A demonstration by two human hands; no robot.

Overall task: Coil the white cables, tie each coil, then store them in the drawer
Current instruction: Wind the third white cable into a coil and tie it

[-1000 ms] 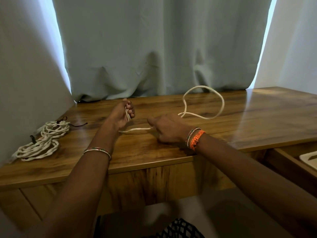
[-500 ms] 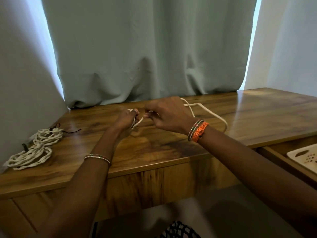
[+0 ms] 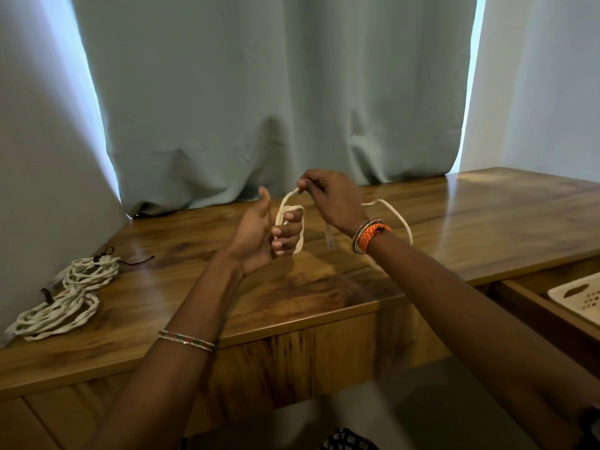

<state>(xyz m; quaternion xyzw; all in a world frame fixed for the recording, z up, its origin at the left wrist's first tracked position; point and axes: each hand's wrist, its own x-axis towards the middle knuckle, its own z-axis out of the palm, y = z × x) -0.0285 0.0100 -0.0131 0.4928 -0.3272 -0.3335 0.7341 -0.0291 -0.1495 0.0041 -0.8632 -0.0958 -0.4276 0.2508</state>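
Observation:
A white cable [image 3: 397, 216] runs between both of my hands above the wooden desk [image 3: 487, 222]. My left hand [image 3: 266, 233] is raised palm-up, its fingers curled with loops of the cable wrapped round them. My right hand [image 3: 328, 199] is lifted above it and pinches the cable near the top of a loop. The rest of the cable trails behind my right wrist and down onto the desk; a loose end hangs below my right hand. At the desk's far left lies a pile of other white cables [image 3: 68, 297], loosely coiled.
A grey curtain [image 3: 276, 108] hangs right behind the desk. An open drawer [image 3: 532, 303] juts out at the lower right, with a white perforated tray [image 3: 578, 295] inside. Dark thin ties [image 3: 136, 262] lie by the cable pile.
Both hands have risen off the desk. The cable's big loop on the desk has been drawn in, and loops now sit round my left fingers. My right hand moved up over the left.

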